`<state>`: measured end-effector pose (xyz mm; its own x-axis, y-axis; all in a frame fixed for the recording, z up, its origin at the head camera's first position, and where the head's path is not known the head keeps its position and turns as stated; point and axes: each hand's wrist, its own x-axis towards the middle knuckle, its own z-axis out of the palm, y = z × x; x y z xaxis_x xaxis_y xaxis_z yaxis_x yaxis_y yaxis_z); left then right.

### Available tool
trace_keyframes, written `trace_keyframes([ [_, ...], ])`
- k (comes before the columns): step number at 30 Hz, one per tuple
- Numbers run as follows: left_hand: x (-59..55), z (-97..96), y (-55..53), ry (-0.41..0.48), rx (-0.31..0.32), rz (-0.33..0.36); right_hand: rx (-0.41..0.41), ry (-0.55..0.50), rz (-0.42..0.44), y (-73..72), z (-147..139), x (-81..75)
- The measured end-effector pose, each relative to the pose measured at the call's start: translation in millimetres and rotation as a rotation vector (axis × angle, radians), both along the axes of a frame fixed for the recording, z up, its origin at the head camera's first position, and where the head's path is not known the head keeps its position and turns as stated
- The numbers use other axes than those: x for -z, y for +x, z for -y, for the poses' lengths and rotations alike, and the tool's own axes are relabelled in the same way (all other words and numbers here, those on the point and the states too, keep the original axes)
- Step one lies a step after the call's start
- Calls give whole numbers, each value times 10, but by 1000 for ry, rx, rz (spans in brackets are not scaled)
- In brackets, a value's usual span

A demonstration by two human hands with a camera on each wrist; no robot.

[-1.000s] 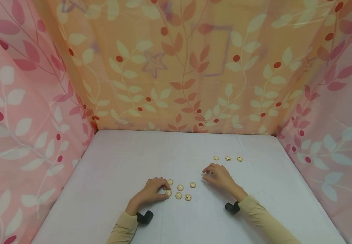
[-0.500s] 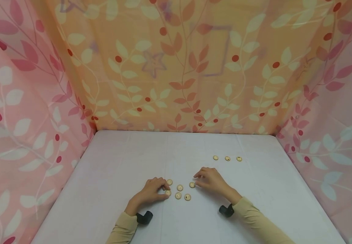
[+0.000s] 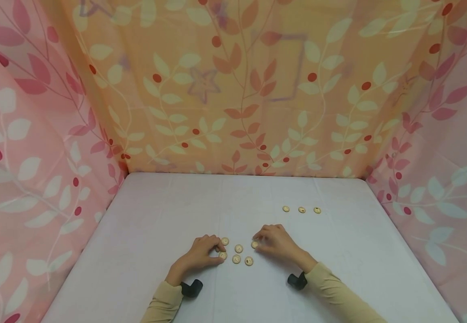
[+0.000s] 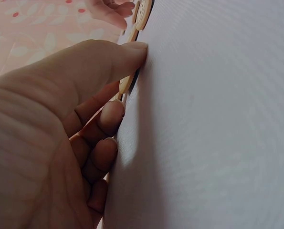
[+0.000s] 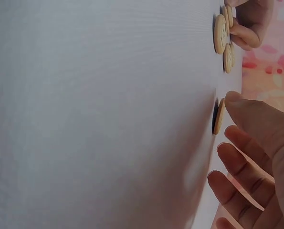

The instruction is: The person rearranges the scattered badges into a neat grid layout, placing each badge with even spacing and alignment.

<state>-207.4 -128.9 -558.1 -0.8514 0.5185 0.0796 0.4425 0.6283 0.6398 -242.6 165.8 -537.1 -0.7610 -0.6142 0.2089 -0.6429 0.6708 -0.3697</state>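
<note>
My left hand [image 3: 202, 252] rests low on the table, thumb and forefinger around a round wooden disc [image 3: 223, 255] with dark marks on its face. In the left wrist view that disc [image 4: 126, 84] shows between the thumb and the fingers. My right hand [image 3: 275, 242] is at another wooden disc [image 3: 254, 245], thumb and forefinger on either side of its rim. The right wrist view has this disc [image 5: 219, 117] flat on the table, with the thumb tip right beside its edge and the other fingers loosely bent. Several more discs [image 3: 236, 259] lie between the hands.
Three similar discs [image 3: 301, 209] form a row farther back on the right. A white cloth covers the table [image 3: 169, 202]. Patterned orange fabric [image 3: 233, 89] hangs behind it, with pink fabric on both sides. Each wrist carries a black camera [image 3: 297, 281].
My right hand has moved left and toward me, away from the row of three, to the rightmost disc of the near group. My left hand has stayed in place.
</note>
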Motion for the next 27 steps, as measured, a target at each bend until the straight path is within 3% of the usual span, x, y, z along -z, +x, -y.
trace_keyframes([
  [9,78,6,-22,5,0,-34,-3,-4,0,11,27,71],
  [18,52,20,-26,0,-6,-21,5,-7,36,0,58,67],
  [27,47,14,-22,3,-2,-21,-42,-49,68,-61,46,118],
])
